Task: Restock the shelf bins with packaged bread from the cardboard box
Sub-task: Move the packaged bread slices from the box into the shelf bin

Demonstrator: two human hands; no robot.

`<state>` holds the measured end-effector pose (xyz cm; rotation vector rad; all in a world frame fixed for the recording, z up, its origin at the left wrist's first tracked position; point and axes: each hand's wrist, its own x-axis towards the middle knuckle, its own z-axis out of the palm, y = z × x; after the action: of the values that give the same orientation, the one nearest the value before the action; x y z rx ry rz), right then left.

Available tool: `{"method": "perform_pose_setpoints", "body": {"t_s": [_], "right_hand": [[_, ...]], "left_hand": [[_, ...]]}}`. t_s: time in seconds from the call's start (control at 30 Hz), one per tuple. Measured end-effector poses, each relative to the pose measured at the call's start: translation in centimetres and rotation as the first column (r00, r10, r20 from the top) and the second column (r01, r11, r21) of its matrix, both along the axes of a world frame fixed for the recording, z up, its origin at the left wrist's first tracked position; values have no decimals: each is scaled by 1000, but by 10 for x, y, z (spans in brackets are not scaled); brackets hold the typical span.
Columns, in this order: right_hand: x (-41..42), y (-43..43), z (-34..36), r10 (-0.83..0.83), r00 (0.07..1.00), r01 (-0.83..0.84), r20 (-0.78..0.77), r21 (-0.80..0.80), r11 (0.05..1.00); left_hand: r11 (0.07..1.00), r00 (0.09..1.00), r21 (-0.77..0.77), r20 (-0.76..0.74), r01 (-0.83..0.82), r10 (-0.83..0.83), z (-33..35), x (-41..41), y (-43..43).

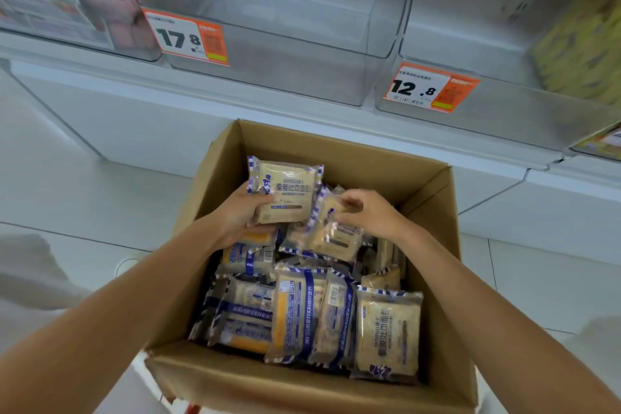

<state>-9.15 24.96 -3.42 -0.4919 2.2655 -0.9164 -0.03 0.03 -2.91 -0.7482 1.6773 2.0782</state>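
Early stage: box (369, 175) near full, middle bin (268, 77) bare; left hand (242, 215) fingers wrapped on bread pack (285, 191), right hand (373, 215) fingers pinching second pack (331, 235)

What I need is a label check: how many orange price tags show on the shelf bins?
2. The 17.8 tag on the middle bin, front left; the 12.8 tag on the right bin. Another may be cut off at the right edge.

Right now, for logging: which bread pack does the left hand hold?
The front-up pack at the box's far side; the right hand pinches a tilted pack.
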Motion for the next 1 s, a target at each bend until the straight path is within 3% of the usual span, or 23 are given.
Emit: {"method": "perform_pose_setpoints", "body": {"t_s": [0.17, 0.27, 0.3, 0.33, 0.37, 0.43, 0.47, 0.53, 0.63, 0.8, 0.9, 1.0], "right_hand": [[3, -40, 43, -65, 979, 28, -192, -188, 982], [4, -47, 58, -103, 899, 41, -425, -153, 987], [2, -47, 62, -139, 892, 81, -430, -151, 985], [1, -45, 68, -201, 922, 146, -331, -185, 972], [-1, -43, 74, -274, 955, 239, -114, -253, 938], [-3, -41, 85, -282, 891, 405, 355, -345, 847], [-4, -41, 88, -255, 866, 420, 430, -348, 838], [-1, -51, 99, -220, 899, 364, 378, -369, 855], [3, -77, 119, -236, 913, 375, 332, -457, 807], [-12, -106, 155, -189, 963, 260, 190, -490, 832], [-37, -126, 180, -257, 955, 297, 150, -543, 785], [-71, -149, 206, -294, 925, 380, 242, -631, 676]], "left_hand": [[979, 977, 48, -90, 199, -194, 29, -2, 24], [972, 965, 32, -135, 231, -225, 45, -1, 22], [977, 967, 14, -146, 213, -209, 51, -1, 19], [986, 975, 14, -152, 168, -164, 56, -1, 14], [993, 981, 37, -163, 113, -106, 61, -2, 9], [997, 983, 70, -184, 39, -25, 74, -3, 1], [998, 982, 50, -188, 26, -16, 81, -4, -2], [999, 978, -40, -209, 17, -25, 93, -7, -7], [977, 949, -198, -315, -76, 10, 111, -13, -16], [860, 887, -465, -461, -211, -32, 145, -30, -43], [734, 836, -600, -543, -319, -80, 171, -57, -72], [572, 777, -667, -624, -477, -79, 188, -91, -116]]}}
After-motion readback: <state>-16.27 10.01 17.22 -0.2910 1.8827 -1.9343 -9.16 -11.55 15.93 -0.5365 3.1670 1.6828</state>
